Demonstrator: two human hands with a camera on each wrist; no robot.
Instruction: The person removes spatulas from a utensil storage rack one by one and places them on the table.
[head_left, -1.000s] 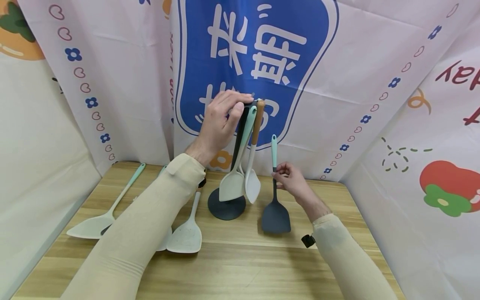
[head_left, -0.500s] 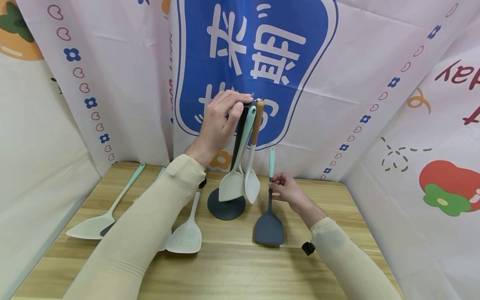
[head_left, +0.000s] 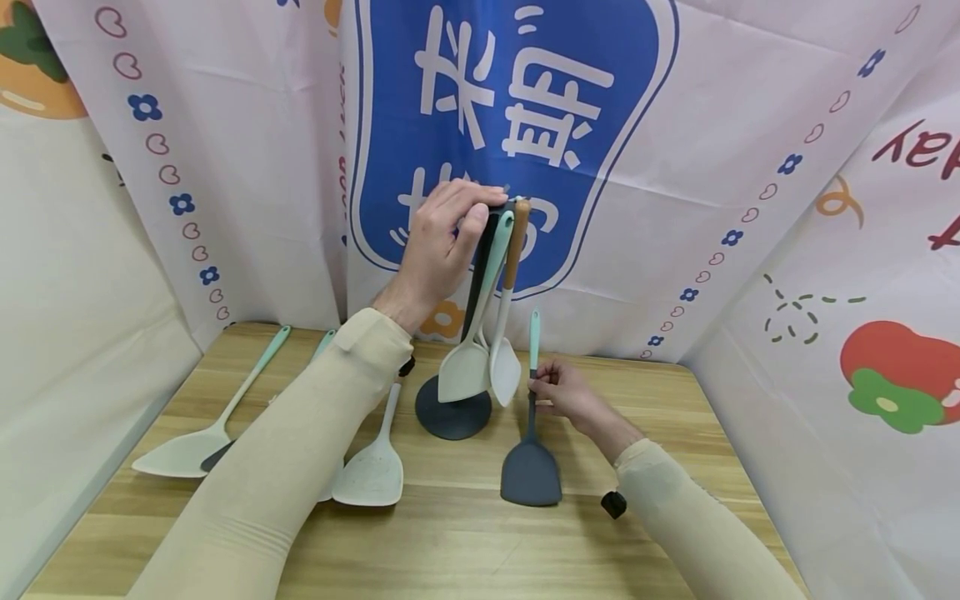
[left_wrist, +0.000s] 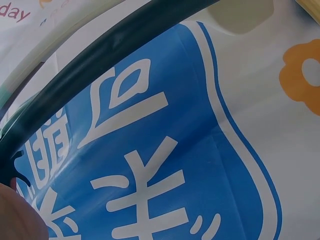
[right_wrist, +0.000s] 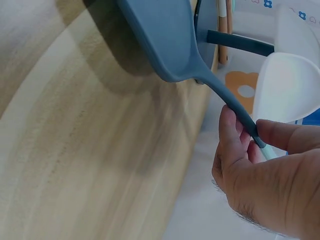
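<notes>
In the head view my left hand [head_left: 442, 242] grips the top of a black utensil stand, whose round base [head_left: 453, 412] sits on the table. A pale spatula [head_left: 463, 371] with a mint handle and a white spoon [head_left: 506, 371] with a wooden handle hang from the stand, close to my left fingers. The left wrist view shows the stand's dark curved pole [left_wrist: 110, 47]. To the right of the stand, my right hand [head_left: 566, 393] pinches the neck of a dark grey spatula [head_left: 531, 475] with a mint handle, its blade downward. The right wrist view shows thumb and fingers around that neck [right_wrist: 235, 105].
On the wooden table [head_left: 465, 550], left of the stand, lie a white spatula [head_left: 371, 475] and a pale mint-handled turner [head_left: 187, 452]. Other utensils there are partly hidden by my left sleeve [head_left: 277, 467]. Printed cloth [head_left: 735, 83] walls in the back and sides.
My right hand has moved down and to the left with the grey spatula, closer to the stand. My left hand stays in place on the stand's top.
</notes>
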